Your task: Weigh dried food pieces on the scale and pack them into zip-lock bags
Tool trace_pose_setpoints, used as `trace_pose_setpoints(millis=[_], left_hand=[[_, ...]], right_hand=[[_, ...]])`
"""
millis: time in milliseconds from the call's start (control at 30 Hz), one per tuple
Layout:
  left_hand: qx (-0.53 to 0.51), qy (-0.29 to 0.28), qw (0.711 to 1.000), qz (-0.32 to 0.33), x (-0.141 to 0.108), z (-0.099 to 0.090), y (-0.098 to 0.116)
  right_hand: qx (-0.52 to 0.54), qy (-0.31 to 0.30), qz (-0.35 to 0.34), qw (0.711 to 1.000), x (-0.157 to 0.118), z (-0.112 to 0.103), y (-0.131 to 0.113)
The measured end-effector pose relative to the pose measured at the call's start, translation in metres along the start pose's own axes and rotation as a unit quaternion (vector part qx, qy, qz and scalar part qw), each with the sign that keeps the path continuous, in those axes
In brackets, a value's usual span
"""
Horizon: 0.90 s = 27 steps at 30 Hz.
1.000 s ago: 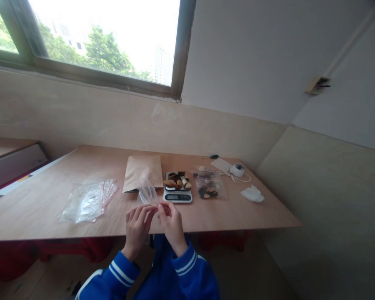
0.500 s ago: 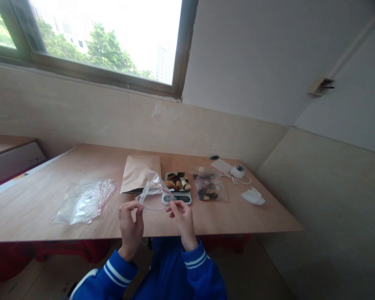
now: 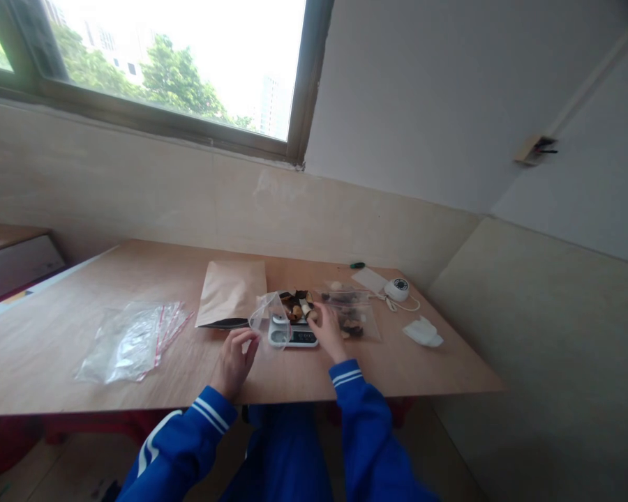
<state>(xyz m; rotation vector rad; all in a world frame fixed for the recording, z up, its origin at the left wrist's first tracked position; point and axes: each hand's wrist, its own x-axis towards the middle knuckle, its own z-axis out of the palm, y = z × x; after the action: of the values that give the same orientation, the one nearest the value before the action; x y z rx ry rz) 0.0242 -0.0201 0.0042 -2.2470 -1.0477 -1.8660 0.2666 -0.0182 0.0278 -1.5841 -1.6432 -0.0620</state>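
Observation:
My left hand [image 3: 236, 358] pinches the rim of a clear zip bag [image 3: 275, 314], which stands open in front of the scale's left side. On the digital kitchen scale [image 3: 293, 339] lies a pile of dark and pale dried mushroom pieces [image 3: 296, 304]. At the right edge of that pile, my right hand [image 3: 329, 329] has its thumb and fingers closed around a pale dried mushroom piece [image 3: 312, 316]. Part of the pile is seen through the bag's film. Filled zip bags [image 3: 353, 322] with similar pieces lie just right of my right hand.
A brown paper bag [image 3: 233, 289] lies behind my left hand. Several flat clear zip bags [image 3: 128, 341] are at the left. A white camera [image 3: 398, 288] with a cable, a crumpled white wrapper [image 3: 423, 332] and a green-handled screwdriver [image 3: 356, 265] lie at the right.
My right hand has let go of the zip bag's rim and moved up and right to the mushroom pieces on the scale. My left hand keeps the bag, now slightly further right.

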Motion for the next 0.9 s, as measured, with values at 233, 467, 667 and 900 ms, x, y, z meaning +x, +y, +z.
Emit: trace_pose_setpoints(millis=[233, 467, 667, 900], left_hand=[[-0.011, 0.038, 0.999, 0.005, 0.000, -0.001, 0.000], [-0.010, 0.044, 0.998, -0.036, 0.000, 0.000, 0.000], [-0.018, 0.039, 0.998, -0.049, 0.002, 0.001, 0.001], [-0.039, 0.037, 0.996, -0.077, 0.002, 0.003, -0.001]], right_hand=[[0.024, 0.010, 0.056, 0.998, 0.001, 0.006, 0.001], [0.114, 0.051, 0.084, 0.989, 0.008, -0.020, -0.037], [0.236, -0.021, 0.011, 0.971, 0.009, -0.046, -0.107], [0.390, -0.123, 0.002, 0.912, 0.000, -0.043, -0.125]])
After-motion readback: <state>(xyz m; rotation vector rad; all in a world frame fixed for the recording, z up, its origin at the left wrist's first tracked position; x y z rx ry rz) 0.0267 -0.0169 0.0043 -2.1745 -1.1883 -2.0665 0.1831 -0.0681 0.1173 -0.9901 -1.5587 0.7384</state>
